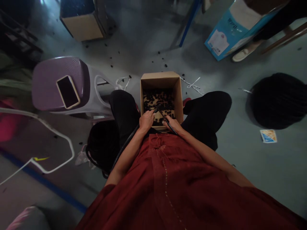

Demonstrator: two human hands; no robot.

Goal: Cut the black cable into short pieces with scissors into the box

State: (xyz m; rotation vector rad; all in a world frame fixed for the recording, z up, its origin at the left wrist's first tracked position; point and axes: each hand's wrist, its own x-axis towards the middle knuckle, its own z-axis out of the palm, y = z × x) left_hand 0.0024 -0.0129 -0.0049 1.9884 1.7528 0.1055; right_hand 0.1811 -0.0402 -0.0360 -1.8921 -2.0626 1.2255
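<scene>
While the cardboard box (161, 80) sits gripped between the person's black-trousered knees (206, 111), both hands are working right down at its near edge! The left hand (146, 120) is bent over the contents, fingers loosely curled, though whether it's pinching anything I can't tell from here. The right hand (173, 124) is closed around a slim black rod (167, 119), whose tip angles into the box. Inside, a low layer of dark lumps (159, 97) covers much of the bottom, with pale patches of cardboard showing towards the left wall. So where do things stand? The box is nowhere near full, and plenty lies outside it: loose dark bits (165, 65) are dotted across the concrete floor (141, 38) beyond the box's far wall. Just past its far right corner lies a tangle of white string (193, 84). Left of the box, a phone (67, 92) rests on a purple plastic stool (45, 92). Further out beyond the far right corner, a blue-and-white carton (227, 36) leans near a pale shoe (241, 55), and over on the right sits a round black mass (278, 100).
</scene>
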